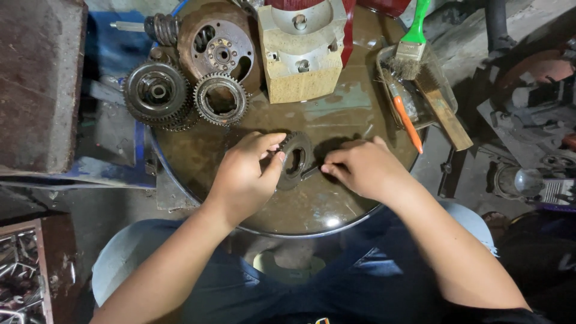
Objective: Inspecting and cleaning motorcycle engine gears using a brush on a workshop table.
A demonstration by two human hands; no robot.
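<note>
Left hand (245, 175) gripping upright gear ring (295, 159); right hand (364, 168) pinching small tool (310, 173) against it; other gears (221, 99) lying untouched

I see a dark, greasy ring gear (295, 159) standing tilted on its edge on the round, oily brown table (336, 114). Small teeth run around its rim, and a wide round hole opens through its middle. It sits near the table's centre.

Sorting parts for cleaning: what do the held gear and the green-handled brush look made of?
The gear in the left hand looks like dark, oily steel, judging by its dull grey sheen. The brush seems to have a glossy green plastic handle and pale bristles.
</note>
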